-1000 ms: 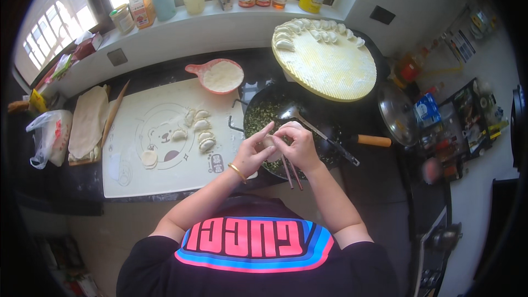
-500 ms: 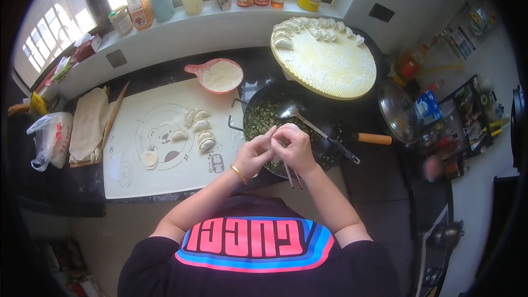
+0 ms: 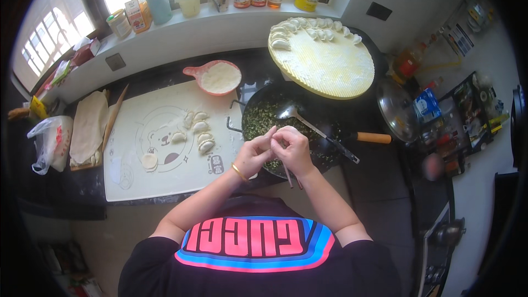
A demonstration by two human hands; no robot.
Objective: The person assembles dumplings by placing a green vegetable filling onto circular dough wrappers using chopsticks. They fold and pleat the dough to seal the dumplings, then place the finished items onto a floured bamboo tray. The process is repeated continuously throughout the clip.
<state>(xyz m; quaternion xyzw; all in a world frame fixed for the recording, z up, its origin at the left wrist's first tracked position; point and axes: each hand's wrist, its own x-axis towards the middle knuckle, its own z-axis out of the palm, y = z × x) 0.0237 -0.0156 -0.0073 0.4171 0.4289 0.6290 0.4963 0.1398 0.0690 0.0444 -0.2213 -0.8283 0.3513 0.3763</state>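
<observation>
My left hand (image 3: 254, 153) and my right hand (image 3: 291, 147) meet fingertip to fingertip over the near side of a black wok (image 3: 324, 113). Both are closed in a pinch, and the fingers hide whatever is between them. A pair of chopsticks (image 3: 288, 175) sticks out below my right hand; whether it grips them I cannot tell. Chopped green filling (image 3: 263, 115) lies in the wok, with a slotted metal spoon (image 3: 311, 125) resting across it. On the pale mat (image 3: 132, 173) to the left sit several folded dumplings (image 3: 201, 126) and a round dough wrapper (image 3: 149, 161).
Behind the wok, a round yellow tray (image 3: 324, 69) carries rows of dumplings along its far edge. A pink bowl of flour (image 3: 220, 77) stands behind the mat. Farther left are a rolling pin (image 3: 114, 115), a dough sheet (image 3: 88, 124) and a plastic bag (image 3: 52, 143). A lid (image 3: 397, 111) leans at right.
My hands stay pinched together at nearly the same place, with only slight finger movement. The surroundings shift a little in the picture.
</observation>
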